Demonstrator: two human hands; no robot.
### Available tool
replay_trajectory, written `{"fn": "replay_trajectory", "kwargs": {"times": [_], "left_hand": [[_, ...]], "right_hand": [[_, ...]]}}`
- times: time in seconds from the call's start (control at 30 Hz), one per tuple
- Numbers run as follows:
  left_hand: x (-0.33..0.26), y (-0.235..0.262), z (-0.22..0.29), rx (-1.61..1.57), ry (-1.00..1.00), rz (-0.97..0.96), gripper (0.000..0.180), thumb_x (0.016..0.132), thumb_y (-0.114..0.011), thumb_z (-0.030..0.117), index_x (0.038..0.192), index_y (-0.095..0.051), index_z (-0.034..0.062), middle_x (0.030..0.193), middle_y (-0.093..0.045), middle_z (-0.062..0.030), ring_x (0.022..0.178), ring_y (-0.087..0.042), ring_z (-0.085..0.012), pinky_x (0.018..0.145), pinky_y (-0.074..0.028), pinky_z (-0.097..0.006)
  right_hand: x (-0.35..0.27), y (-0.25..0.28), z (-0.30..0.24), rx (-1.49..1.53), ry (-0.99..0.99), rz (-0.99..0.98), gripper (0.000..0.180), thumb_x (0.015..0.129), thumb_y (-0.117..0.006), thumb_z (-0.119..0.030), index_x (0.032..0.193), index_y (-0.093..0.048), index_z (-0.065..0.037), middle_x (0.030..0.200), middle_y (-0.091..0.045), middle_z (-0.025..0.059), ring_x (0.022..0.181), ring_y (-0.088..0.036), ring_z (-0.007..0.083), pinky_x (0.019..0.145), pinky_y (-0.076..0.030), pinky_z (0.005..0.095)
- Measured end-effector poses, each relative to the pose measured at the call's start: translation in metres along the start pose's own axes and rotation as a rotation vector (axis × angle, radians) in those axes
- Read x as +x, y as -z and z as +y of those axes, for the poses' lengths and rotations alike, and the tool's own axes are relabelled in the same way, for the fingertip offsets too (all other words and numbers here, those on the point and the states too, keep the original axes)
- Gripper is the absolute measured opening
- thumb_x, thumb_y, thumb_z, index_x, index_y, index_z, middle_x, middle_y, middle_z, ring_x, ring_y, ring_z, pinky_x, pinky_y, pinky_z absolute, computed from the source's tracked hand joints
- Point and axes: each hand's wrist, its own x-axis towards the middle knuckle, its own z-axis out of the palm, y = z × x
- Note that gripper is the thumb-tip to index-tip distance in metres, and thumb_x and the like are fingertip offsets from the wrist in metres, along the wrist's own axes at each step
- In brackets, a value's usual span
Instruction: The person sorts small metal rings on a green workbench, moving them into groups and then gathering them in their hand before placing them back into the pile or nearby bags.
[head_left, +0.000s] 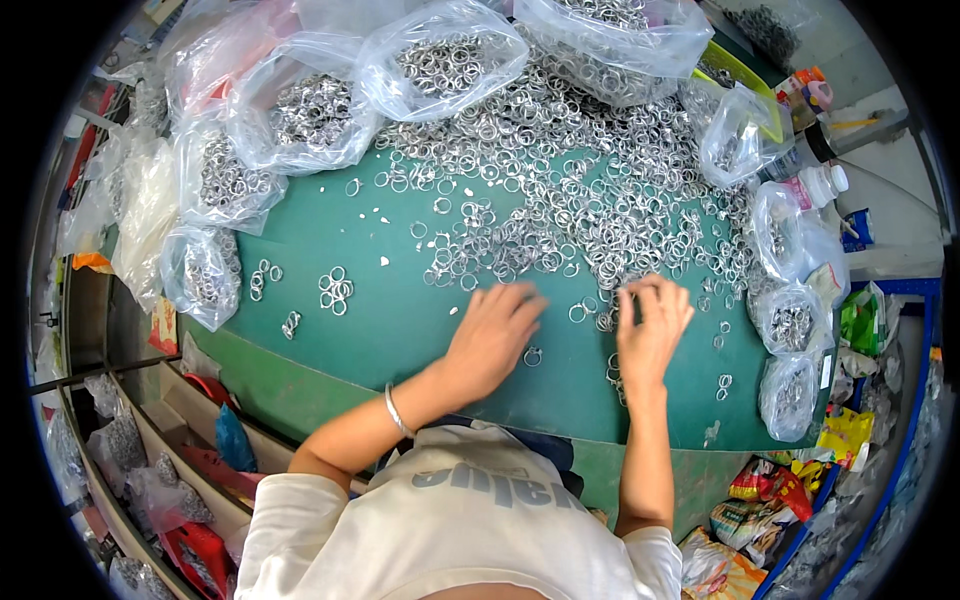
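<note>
A broad heap of silver-coloured finger rings [600, 215] spreads over the green tabletop [320, 225]. My left hand [495, 335] hovers at the heap's near edge, its fingers smeared by motion; whether it holds anything is unclear. One loose ring [533, 356] lies just right of it. Bent fingers and thumb come together on my right hand [653, 330], at the rings along the front of the heap. What they pinch is too small to make out. A short line of rings [614, 368] runs beside the right wrist, partly hidden by it.
Clear plastic bags of rings [310, 110] border the table at the back and left. Smaller bags [790, 325] line the right edge. A little cluster of rings [336, 291] sits at left. Compartments [150, 400] stand lower left, and a blue rack [915, 400] at right.
</note>
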Motion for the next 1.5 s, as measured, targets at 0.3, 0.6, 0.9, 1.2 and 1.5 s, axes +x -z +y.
{"fn": "replay_trajectory", "kwargs": {"times": [0.3,0.6,0.9,1.2,1.5], "left_hand": [[0.048,-0.025,-0.038,0.288,-0.045,0.089,0.022,0.075,-0.068,0.009,0.095,-0.06,0.0084,0.111,-0.052,-0.0075,0.1,-0.048,-0.025,0.081,-0.033,-0.04],[0.03,-0.028,-0.008,0.033,-0.151,-0.122,0.034,0.077,-0.068,0.01,0.109,-0.058,0.0069,0.105,-0.052,-0.007,0.097,-0.05,-0.0234,0.078,-0.035,-0.036],[0.023,-0.016,0.007,-0.174,0.05,-0.151,0.041,0.078,-0.066,0.007,0.117,-0.054,0.0047,0.105,-0.052,-0.0112,0.096,-0.05,-0.03,0.082,-0.04,-0.039],[0.003,-0.003,-0.001,-0.134,0.097,-0.062,0.038,0.078,-0.063,0.001,0.115,-0.054,0.0025,0.1,-0.055,-0.0139,0.092,-0.053,-0.0338,0.082,-0.044,-0.04],[-0.016,0.009,-0.004,-1.559,0.794,-0.126,0.033,0.094,-0.054,0.012,0.124,-0.051,-0.0012,0.106,-0.058,-0.0072,0.091,-0.057,-0.0131,0.073,-0.049,-0.029]], "right_hand": [[-0.011,0.001,-0.007,0.08,0.153,-0.18,0.021,0.072,-0.071,-0.009,0.09,-0.061,-0.006,0.101,-0.055,0.0072,0.096,-0.048,0.0265,0.082,-0.034,0.0395],[-0.005,0.012,0.032,0.233,-0.162,0.01,0.012,0.074,-0.07,-0.003,0.084,-0.062,-0.002,0.093,-0.06,0.0087,0.09,-0.054,0.026,0.081,-0.039,0.0356],[-0.034,0.012,-0.016,0.216,-0.024,-0.076,0.009,0.078,-0.068,-0.007,0.085,-0.064,-0.004,0.09,-0.061,0.0076,0.085,-0.054,0.0251,0.076,-0.037,0.0362],[-0.024,-0.022,-0.025,0.054,0.056,-0.118,0.011,0.075,-0.067,-0.006,0.084,-0.062,-0.003,0.089,-0.056,0.0067,0.086,-0.049,0.0248,0.077,-0.033,0.0384],[-0.026,-0.001,-0.076,0.382,0.16,-0.221,0.017,0.074,-0.069,-0.005,0.091,-0.063,-0.003,0.094,-0.06,0.008,0.09,-0.053,0.0259,0.079,-0.036,0.0374]]}}
